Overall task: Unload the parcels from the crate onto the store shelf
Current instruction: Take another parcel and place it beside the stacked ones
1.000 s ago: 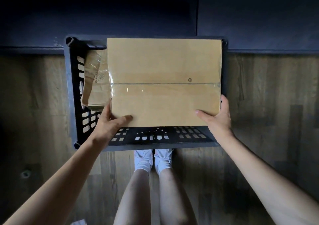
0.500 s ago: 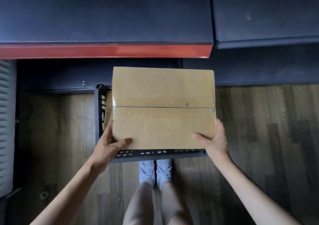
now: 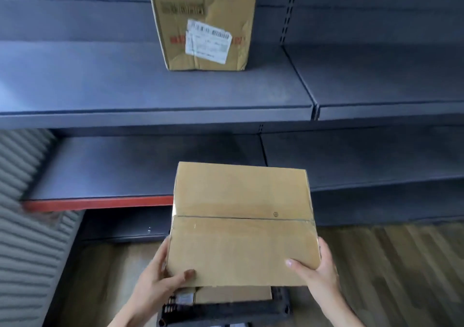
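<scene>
I hold a flat brown cardboard parcel (image 3: 241, 223) with a taped seam in the air, in front of the dark store shelf (image 3: 155, 116). My left hand (image 3: 160, 279) grips its near left corner, thumb on top. My right hand (image 3: 319, 269) grips its near right corner, thumb on top too. Below the parcel the black plastic crate (image 3: 226, 311) stands on the floor. Inside it lies another brown parcel (image 3: 233, 294), mostly hidden by the one I hold.
A tall creased carton (image 3: 203, 28) with a white label stands on the upper shelf, another carton on top of it. A lower shelf with a red front edge (image 3: 98, 203) runs at left. A ribbed grey panel (image 3: 27, 226) is far left. Wooden floor lies at right.
Both hands have lifted the parcel up out of the crate to shelf height. The view has tilted up from the floor to the shelves.
</scene>
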Demonstrator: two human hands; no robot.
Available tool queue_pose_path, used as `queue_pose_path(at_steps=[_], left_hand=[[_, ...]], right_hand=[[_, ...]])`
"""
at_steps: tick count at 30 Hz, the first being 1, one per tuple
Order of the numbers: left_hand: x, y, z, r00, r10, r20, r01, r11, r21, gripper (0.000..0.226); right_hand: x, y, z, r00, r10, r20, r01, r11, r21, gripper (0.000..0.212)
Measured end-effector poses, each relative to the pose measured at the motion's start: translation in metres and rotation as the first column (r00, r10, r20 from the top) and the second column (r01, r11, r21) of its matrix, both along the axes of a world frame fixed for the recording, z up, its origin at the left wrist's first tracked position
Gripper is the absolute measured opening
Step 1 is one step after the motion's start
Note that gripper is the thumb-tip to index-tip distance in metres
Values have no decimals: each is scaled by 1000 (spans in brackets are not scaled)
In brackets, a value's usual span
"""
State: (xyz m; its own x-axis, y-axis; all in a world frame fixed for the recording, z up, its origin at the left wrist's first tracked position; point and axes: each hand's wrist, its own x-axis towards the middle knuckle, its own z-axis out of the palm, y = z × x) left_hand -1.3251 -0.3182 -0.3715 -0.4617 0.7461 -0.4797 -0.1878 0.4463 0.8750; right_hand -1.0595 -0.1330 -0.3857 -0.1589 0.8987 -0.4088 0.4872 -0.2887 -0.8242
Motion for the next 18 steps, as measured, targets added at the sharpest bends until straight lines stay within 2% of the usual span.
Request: queue_pose_path(at_steps=[7,11,18], left_hand=[[3,-2,89,978,21,-207,8,990,140,83],[3,1,129,955,35,-295,13,987,160,80],[14,-4,164,943,25,-333,52,974,221,69]], right_hand=[[4,-2,95,993,18,-117,2,985,170,98],[6,-1,140,988,68,-140,-29,964,263,87],[10,6,196,987,134,-86,-94,926,366,89]])
